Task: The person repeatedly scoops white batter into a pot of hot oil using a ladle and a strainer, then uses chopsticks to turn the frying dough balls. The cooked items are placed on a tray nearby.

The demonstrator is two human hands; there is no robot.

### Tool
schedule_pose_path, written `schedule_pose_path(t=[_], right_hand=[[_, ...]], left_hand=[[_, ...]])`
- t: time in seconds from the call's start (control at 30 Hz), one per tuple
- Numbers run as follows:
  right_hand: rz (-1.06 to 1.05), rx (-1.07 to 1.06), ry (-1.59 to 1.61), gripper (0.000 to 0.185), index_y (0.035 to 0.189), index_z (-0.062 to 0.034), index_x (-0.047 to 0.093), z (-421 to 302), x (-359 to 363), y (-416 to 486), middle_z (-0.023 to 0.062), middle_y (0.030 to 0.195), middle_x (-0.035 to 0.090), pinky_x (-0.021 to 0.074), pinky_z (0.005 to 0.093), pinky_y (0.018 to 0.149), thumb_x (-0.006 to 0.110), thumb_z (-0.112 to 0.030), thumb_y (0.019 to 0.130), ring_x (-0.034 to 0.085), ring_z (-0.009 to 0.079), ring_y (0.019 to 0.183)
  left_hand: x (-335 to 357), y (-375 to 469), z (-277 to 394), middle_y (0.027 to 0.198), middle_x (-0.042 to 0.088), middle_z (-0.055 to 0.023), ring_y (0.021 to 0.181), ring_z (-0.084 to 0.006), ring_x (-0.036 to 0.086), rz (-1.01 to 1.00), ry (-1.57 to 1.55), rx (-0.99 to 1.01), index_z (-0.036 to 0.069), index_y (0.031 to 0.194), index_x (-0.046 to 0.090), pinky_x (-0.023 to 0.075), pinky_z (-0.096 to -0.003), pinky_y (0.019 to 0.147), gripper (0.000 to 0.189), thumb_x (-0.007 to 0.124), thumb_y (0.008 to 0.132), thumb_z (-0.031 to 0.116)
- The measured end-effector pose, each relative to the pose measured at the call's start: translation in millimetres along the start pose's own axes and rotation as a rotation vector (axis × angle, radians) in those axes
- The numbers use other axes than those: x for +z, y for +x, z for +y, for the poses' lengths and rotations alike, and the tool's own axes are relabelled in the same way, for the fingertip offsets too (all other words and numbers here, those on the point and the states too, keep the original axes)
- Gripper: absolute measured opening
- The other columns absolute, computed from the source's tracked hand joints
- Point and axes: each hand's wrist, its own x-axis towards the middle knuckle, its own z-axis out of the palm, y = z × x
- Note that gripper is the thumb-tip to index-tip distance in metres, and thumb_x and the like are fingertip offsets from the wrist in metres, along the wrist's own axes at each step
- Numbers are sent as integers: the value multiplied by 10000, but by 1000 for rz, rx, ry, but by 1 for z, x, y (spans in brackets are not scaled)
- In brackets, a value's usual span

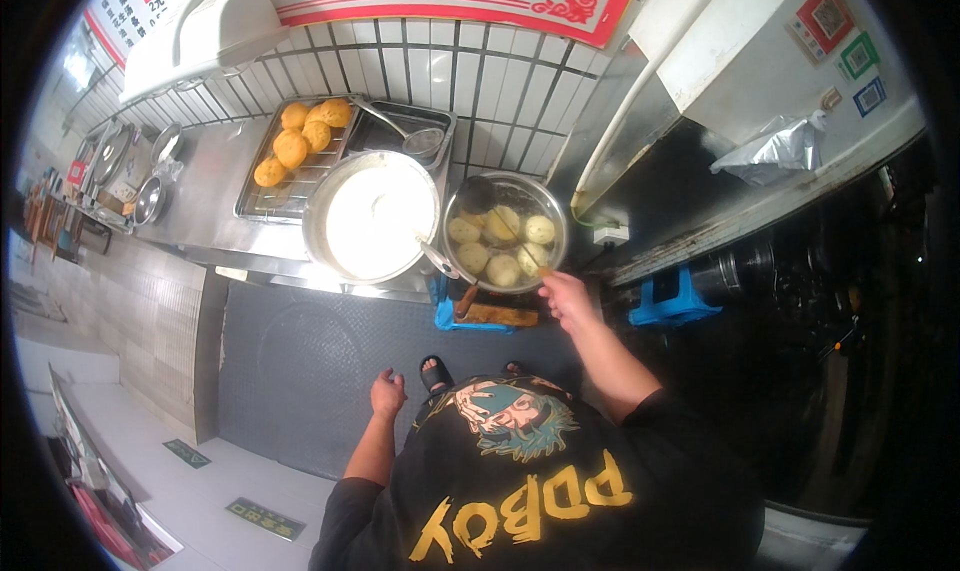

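Observation:
My right hand (570,299) grips the end of a thin-handled skimmer or ladle (517,239) that reaches across a round metal pot (564,230). Its dark round head (476,194) is at the pot's far left side. Several pale round dough pieces (502,270) sit in the liquid, which looks like oil. My left hand (388,392) hangs low by my side above the dark mat, holding nothing, its fingers loosely bent. Left of the pot is a large metal pot of white batter or liquid (367,218), with a metal utensil handle (439,260) leaning over its rim.
Golden fried balls (291,148) rest on a wire rack tray (259,209). Behind the white pot, a strainer ladle (422,142) lies across a dark tray (375,125). Blue stools (673,301) stand low near a wooden block (495,314). A metal panel (637,132) borders the right.

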Motion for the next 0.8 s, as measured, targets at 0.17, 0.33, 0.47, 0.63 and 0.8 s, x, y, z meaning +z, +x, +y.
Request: schedule_pose_path(t=[0.17, 0.33, 0.47, 0.63, 0.8], right_hand=[[-4, -23, -15, 311, 1146, -54, 596, 7, 5, -1, -21, 674, 535, 277, 221, 396, 559, -186, 868, 370, 47, 466], [29, -140, -112, 316, 1136, -37, 616, 14, -6, -4, -16, 706, 553, 312, 228, 448, 570, -169, 852, 410, 52, 514], [27, -180, -151, 362, 1169, -17, 604, 31, -22, 0, -2, 732, 566, 380, 232, 534, 580, -156, 835, 475, 68, 599], [121, -363, -305, 428, 1222, 10, 563, 54, -35, 31, 91, 883, 651, 468, 286, 704, 589, -180, 840, 605, 154, 785], [193, -414, -433, 458, 1247, 25, 533, 50, -65, 22, 143, 1012, 664, 485, 303, 770, 595, -181, 842, 637, 194, 864]], left_hand=[[-6, -3, 9, 758, 695, -137, 610, -218, 685, 40, 65, 19, 10, 1223, 547, 528, -342, 715, 453, 565, 853, 270], [-8, -9, 10, 740, 690, -151, 612, -222, 686, 47, 35, -1, 0, 1223, 543, 529, -341, 715, 456, 560, 856, 271], [-5, -14, 9, 730, 686, -162, 615, -229, 687, 48, 15, -22, -4, 1223, 541, 529, -340, 716, 457, 553, 861, 274], [1, -10, 2, 801, 689, -170, 595, -224, 682, 13, 24, -8, -18, 1241, 520, 527, -330, 651, 471, 553, 863, 260], [5, -6, 3, 873, 684, -169, 557, -210, 670, -32, -5, -5, -20, 1283, 484, 523, -312, 517, 488, 548, 867, 226]])
